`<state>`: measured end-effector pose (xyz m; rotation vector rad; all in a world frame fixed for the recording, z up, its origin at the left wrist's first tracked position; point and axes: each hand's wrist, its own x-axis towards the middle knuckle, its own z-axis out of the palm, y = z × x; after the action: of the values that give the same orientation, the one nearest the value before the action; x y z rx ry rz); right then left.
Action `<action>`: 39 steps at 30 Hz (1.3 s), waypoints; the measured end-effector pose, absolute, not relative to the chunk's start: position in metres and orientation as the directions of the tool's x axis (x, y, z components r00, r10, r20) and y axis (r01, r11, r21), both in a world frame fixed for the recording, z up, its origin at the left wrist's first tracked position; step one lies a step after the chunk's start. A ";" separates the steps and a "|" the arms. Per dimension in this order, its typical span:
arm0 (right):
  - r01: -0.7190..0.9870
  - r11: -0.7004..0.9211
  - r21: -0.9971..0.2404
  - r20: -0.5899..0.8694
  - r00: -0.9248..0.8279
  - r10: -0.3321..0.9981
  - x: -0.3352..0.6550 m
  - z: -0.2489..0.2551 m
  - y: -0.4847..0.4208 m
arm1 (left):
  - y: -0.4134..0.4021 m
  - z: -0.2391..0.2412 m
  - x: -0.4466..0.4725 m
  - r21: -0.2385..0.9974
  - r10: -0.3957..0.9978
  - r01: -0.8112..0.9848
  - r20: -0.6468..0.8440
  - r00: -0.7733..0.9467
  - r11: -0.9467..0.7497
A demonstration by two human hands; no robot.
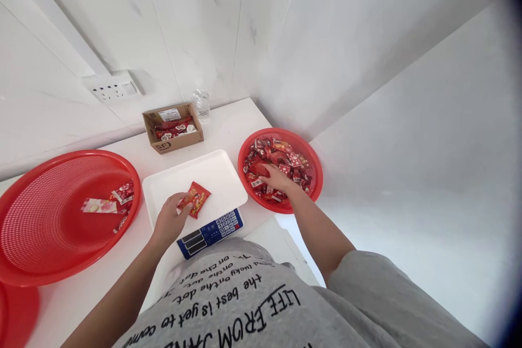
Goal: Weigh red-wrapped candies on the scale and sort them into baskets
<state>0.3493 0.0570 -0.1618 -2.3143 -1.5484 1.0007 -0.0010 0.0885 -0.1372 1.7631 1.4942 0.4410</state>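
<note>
My left hand (pixel 170 221) pinches a red and orange snack packet (pixel 196 199) over the white tray of a weighing scale (pixel 212 169). The scale's blue keypad (pixel 212 232) faces me. My right hand (pixel 276 178) reaches into a small red basket (pixel 310 159) full of several red sweets packets; its fingers curl down among them, and what they hold is hidden. A large red basket (pixel 44 201) to the left holds a few packets (pixel 110 202).
A cardboard box (pixel 173 126) with red packets stands at the back, a clear bottle (pixel 202 103) beside it. A wall socket (pixel 112 87) sits on the tiled wall. The white table ends just right of the small basket.
</note>
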 end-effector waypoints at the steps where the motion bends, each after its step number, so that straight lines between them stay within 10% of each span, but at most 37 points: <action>1: 0.769 -0.455 -0.449 -0.429 0.261 0.865 0.348 -0.168 0.058 | 0.090 -0.138 -0.002 0.733 0.946 0.680 -0.209 0.249 -0.017; 9: 0.683 -0.550 -0.481 -0.300 0.461 0.835 0.337 -0.199 0.059 | 0.091 -0.151 -0.006 0.734 0.958 0.675 -0.137 0.254 -0.074; 21: 0.709 -0.314 -0.632 -0.369 0.081 0.926 0.314 -0.185 0.031 | 0.083 -0.156 -0.012 0.728 0.963 0.679 -0.107 0.248 -0.094; 39: 0.880 -0.471 -0.057 -0.422 0.407 0.810 0.327 -0.207 0.057 | 0.070 -0.143 -0.016 0.715 0.965 0.694 -0.114 0.235 -0.085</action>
<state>0.3268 0.0574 -0.2067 -2.7769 -1.6869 0.6647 -0.0163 0.0696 -0.1433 1.8456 1.5245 0.5206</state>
